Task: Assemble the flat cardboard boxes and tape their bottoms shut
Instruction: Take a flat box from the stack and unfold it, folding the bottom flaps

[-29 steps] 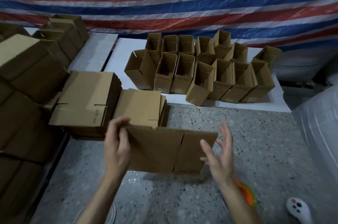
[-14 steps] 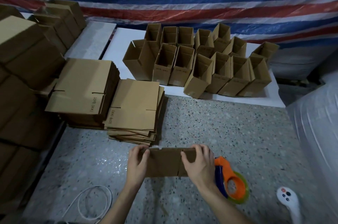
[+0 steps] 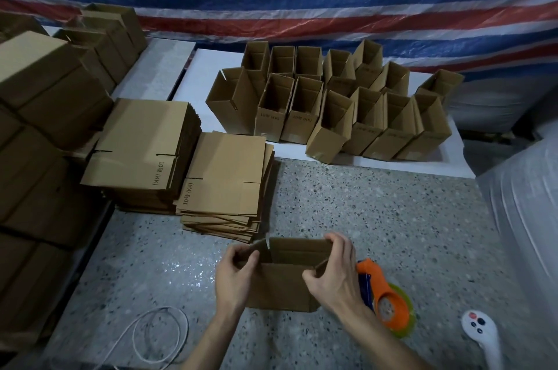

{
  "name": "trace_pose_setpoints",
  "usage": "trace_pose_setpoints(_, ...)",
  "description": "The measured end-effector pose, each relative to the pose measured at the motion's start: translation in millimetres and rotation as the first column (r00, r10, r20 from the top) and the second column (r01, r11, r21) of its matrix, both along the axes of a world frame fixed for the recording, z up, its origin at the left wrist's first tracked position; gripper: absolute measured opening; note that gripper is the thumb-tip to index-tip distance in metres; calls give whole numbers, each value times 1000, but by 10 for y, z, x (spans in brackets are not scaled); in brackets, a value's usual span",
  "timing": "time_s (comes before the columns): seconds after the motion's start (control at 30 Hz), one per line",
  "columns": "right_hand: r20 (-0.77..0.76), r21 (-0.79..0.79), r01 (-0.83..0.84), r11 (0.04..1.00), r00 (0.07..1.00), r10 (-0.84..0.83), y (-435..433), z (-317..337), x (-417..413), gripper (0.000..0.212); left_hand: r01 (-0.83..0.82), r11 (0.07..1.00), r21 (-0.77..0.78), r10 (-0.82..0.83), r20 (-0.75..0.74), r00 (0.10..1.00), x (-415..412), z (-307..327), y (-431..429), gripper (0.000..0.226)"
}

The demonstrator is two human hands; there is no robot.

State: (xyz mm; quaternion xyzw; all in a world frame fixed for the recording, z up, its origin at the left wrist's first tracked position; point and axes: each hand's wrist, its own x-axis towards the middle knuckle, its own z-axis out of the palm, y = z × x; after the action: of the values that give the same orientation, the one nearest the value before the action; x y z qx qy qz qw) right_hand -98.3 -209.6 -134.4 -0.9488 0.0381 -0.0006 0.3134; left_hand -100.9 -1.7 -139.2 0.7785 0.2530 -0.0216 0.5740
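A cardboard box [image 3: 280, 285] stands on the speckled floor in front of me, squared open with its upper end facing up. My left hand [image 3: 235, 276] grips its left wall and an end flap. My right hand [image 3: 335, 276] grips the right wall, fingers over the rim. An orange tape dispenser [image 3: 389, 300] lies just right of the box, partly behind my right wrist. Two stacks of flat boxes [image 3: 223, 176] lie beyond the box to the left.
Several assembled open boxes [image 3: 332, 104] stand on a white board [image 3: 196, 85] ahead. Stacked closed cartons [image 3: 45, 116] fill the left side. A white cable loop [image 3: 160, 333] lies at lower left, a white controller [image 3: 483, 336] at lower right, plastic-wrapped bulk [image 3: 528, 218] on the right.
The flat box came down from mid-air to the floor. Both hands closed on it and pulled it open from flat into a rectangular tube.
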Motion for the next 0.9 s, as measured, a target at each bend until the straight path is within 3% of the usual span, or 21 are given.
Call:
trace_pose_setpoints(0.17, 48, 32, -385, 922, 922, 384, -260, -102, -164, 100, -94, 996, 2, 94, -113, 989, -164, 17, -67, 20)
trace_pose_setpoints(0.3, -34, 73, -452, 889, 890, 455, -396, -167, -298, 109, 117, 986, 115, -74, -325, 943, -277, 18, -169, 32)
trace_pose_setpoints(0.37, -35, 198, -391, 899, 914, 405, -385, -156, -316, 115, 160, 979, 125, -107, -353, 929, -274, 38, -190, 29)
trace_pose_setpoints(0.43, -66, 470, -184, 863, 968, 243, -337, -139, -314, 112, 166, 981, 97, -120, -362, 924, -235, 66, -178, 26)
trace_pose_setpoints(0.5, -215, 713, 145, 686, 976, 17, -274, -73, -305, 92, 157, 987, 30, -132, -399, 907, -199, 90, -180, 22)
trace_pose_setpoints(0.53, -261, 736, 227, 638, 964, -42, -232, -39, -325, 78, 151, 989, 2, -136, -431, 892, -204, 104, -197, 20)
trace_pose_setpoints(0.57, -279, 694, 241, 679, 959, -55, -189, -38, -361, 65, 140, 990, -23, -135, -448, 884, -210, 118, -233, 20)
trace_pose_setpoints(0.63, -374, 574, 164, 802, 924, 78, -92, -89, -483, 48, 136, 991, -10, -128, -415, 901, -231, 133, -334, 13)
trace_pose_setpoints(0.7, -473, 533, 81, 842, 854, 217, -41, -130, -611, 42, 231, 970, 78, -191, -344, 919, -221, 154, -387, 7)
trace_pose_setpoints(0.73, -459, 525, 112, 844, 872, 170, -52, -134, -613, 37, 282, 953, 111, -233, -329, 915, -200, 161, -383, 14)
trace_pose_setpoints(0.8, -345, 534, 332, 778, 925, -158, -164, -71, -490, 26, 393, 912, 116, -336, -339, 879, -159, 211, -338, 18)
trace_pose_setpoints(0.83, -281, 571, 425, 703, 905, -319, -241, -20, -386, 28, 465, 874, 141, -392, -360, 846, -152, 223, -311, 18)
trace_pose_setpoints(0.9, -266, 638, 442, 630, 895, -358, -367, 41, -190, 50, 626, 736, 257, -512, -393, 764, -145, 275, -268, 17)
